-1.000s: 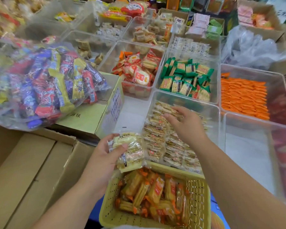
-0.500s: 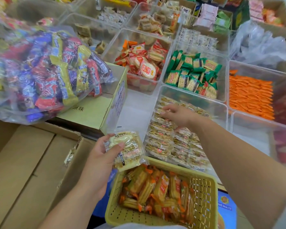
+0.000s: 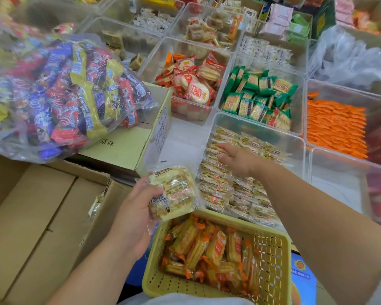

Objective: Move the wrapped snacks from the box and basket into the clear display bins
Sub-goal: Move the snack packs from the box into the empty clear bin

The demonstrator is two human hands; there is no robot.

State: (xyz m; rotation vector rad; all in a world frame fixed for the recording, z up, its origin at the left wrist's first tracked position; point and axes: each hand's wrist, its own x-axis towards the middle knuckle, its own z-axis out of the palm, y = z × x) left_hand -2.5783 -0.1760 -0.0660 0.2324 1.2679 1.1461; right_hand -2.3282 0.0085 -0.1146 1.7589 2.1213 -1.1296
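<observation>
Change noted: the right hand has travelled leftward across the near clear plastic display bin over the last second. It now lies low over the left-hand rows of clear-wrapped pale biscuit packets already laid there. Its fingers are straight and slightly apart, touching or just above the top layer, and pinch nothing that can be seen. Judgement: a packet has been placed or the rows are being levelled, and this hand is free for the next transfer.

The left hand has not shifted its hold. Its fingers are clamped on a stack of the same pale yellow wrapped snacks, thumb on top. The stack is just outside the bin's near left corner and above the far left corner of the yellow perforated plastic basket. That stack is not yet binned.

The basket holds a heap of orange-ended wrapped crackers, so this stock is outstanding. The brown cardboard box is at the left with its flaps closed.

Writing: the top of the pale green carton reads "原味". Its side label is too small to read. The held stack shows a barcode and a line of illegible characters. Red labels on the binned packets cannot be read.
</observation>
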